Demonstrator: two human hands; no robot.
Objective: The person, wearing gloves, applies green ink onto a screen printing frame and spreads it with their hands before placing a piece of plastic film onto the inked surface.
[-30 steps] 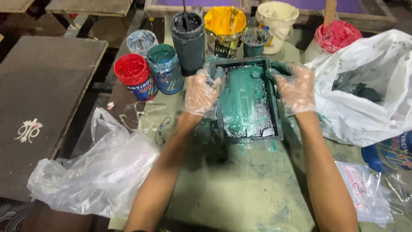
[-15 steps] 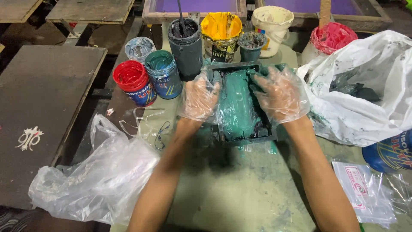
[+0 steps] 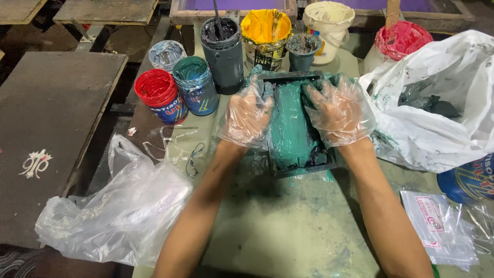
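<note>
While both gloved hands, left hand (image 3: 248,116), right hand (image 3: 337,107), gripped the teal-smeared tray (image 3: 296,128), open ink pots (image 3: 193,85) stood behind, fingertips hidden in folds.

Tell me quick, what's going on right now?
Left hand and right hand, both gloved, gripping green inky sheet over black tray. Paint cans crowd close behind.

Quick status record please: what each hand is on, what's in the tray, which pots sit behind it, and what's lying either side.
left hand: in a clear plastic glove, on the left edge of the tray
right hand: gloved, on the tray's right side
tray contents: green ink smeared thickly
pots behind: red pot, teal pot, dark grey pot, yellow pot, white pot
left side: crumpled clear bag
right side: white bag, stained with ink
</note>
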